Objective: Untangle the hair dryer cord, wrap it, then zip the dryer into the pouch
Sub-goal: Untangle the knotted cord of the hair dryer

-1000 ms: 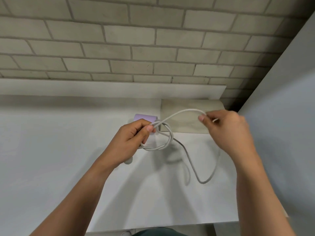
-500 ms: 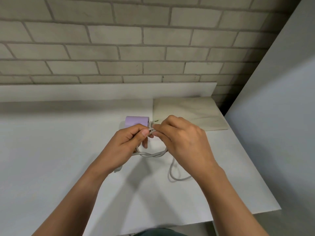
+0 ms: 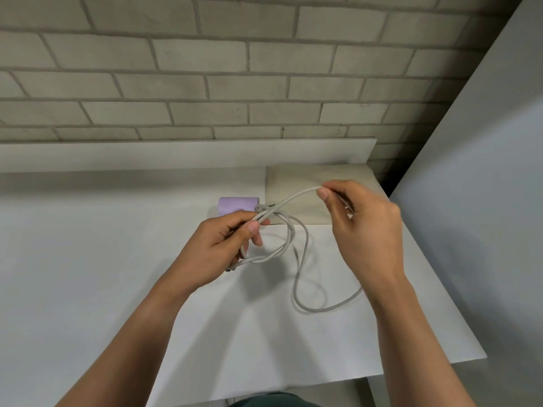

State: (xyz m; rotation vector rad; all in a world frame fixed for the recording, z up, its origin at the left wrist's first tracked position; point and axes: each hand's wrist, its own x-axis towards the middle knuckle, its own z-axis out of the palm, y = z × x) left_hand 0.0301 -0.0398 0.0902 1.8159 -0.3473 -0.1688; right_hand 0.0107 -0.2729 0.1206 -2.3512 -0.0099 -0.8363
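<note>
— Where is this?

— A pale brick wall stands behind a white tabletop. A flat beige fabric pouch lies at its far right corner, with a lilac cylindrical hair dryer just left of it.

— And the hands?

— The left hand grips gathered loops of the pale grey cord in front of the dryer. The right hand pinches one strand, raised over the pouch. A slack loop droops between them above the table.
</note>
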